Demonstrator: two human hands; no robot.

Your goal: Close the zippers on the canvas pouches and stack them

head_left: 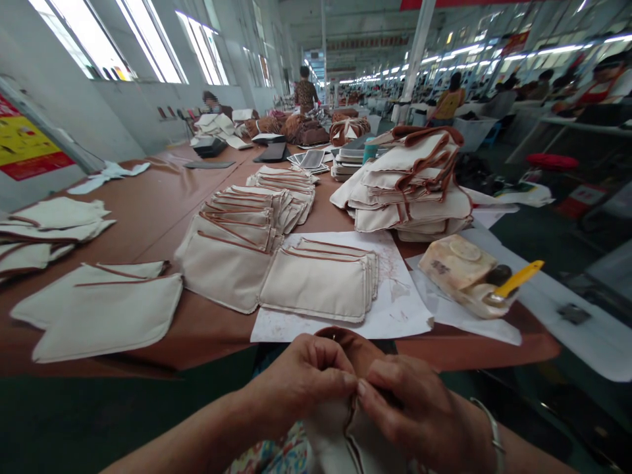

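Low at the front edge of the table, a cream pouch-like piece with brown edging (328,438) is gripped by both hands. A brown part of it (358,349) stands up beyond my fingers. My left hand (309,372) pinches its edge between thumb and fingers. Close against it, my right hand (415,401) pinches the same edge, its thumb almost touching the left one. Below the hands, a dark line runs down between two cream layers. Just ahead, several flat cream pouches (316,283) overlap on a white paper sheet (409,313).
A long row of cream pouches (224,270) fans back across the brown table (158,230). More pieces (118,316) lie at left. A tall stack (415,178) stands at right, behind a stained plastic container (459,263) with a yellow-handled brush (518,280). Other people work farther back.
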